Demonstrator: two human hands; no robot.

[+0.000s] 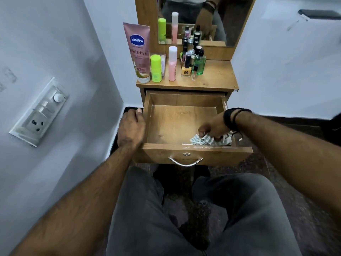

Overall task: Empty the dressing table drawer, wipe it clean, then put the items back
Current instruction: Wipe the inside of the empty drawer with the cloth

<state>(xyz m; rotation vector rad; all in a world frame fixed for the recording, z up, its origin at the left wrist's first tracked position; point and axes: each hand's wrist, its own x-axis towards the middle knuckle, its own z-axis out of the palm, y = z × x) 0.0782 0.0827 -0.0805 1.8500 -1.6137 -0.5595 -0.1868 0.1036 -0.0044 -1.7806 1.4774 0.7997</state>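
Observation:
The wooden drawer (166, 126) of the dressing table is pulled out, and only a cloth lies inside it. My right hand (215, 128) grips that crumpled striped cloth (201, 140) at the drawer's front right corner, against the bottom. My left hand (132, 127) rests on the outside of the drawer's left wall, thumb at the rim. On the tabletop (217, 78) stand a pink Vaseline tube (138, 52), a lime green bottle (156, 68), a pink spray bottle (172, 63), and a cluster of several nail polish and perfume bottles (193, 61).
A mirror (230, 24) rises behind the tabletop and reflects the bottles and my arm. A white wall with a switch and socket plate (39, 111) is close on the left. My knees (184, 218) sit below the drawer front and its metal handle (185, 161).

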